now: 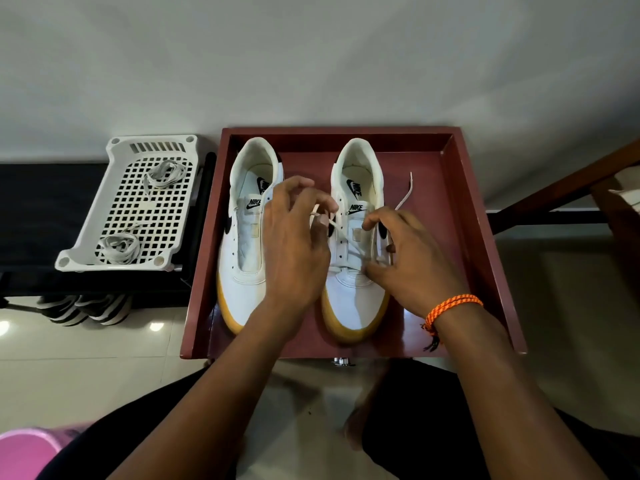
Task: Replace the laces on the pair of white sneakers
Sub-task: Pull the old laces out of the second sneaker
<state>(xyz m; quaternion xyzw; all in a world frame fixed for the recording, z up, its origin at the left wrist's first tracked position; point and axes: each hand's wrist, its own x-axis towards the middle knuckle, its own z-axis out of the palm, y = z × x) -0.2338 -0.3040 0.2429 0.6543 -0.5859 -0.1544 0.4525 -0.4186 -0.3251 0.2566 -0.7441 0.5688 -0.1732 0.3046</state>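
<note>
Both hands over the right shoe (353,237), close together, not touching. Left hand (298,251) has thumb and fingertips curled, pinching the lace (341,233) just off the shoe's left eyelet row. Right hand (412,261) has fingers curled at the right eyelet row; looks like it's pinching the lace there, contact point partly hidden. Orange cord bracelet (450,306) on the right wrist.

Nearer than the hands: forearms, dark-clothed knees, pale glossy floor tiles (104,358). Pink tub (27,452) at the near left corner.

Under the hands: lace is crossed through the lower eyelets of the right shoe only; upper eyelets bare. One loose lace end (407,192) trails out past the right hand onto the tray.

Left of the left hand: left shoe (249,237), no lace in it, tongue exposed. Both shoes white, gum-yellow soles, toes toward the person. Tongue labels read "NIKE" with swoosh; same logo on the insoles.

Both shoes sit side by side in a dark red tray (485,254) with raised walls.

Further left of the left hand: white perforated basket (138,209) on a black bench (41,202), two bundled pale laces (117,247) inside, one near, one far. Dark striped footwear (83,308) under the bench, blurry.

Beyond the hands: plain grey-white wall (311,64). Far right: brown wooden furniture (571,188), only partly in view.
</note>
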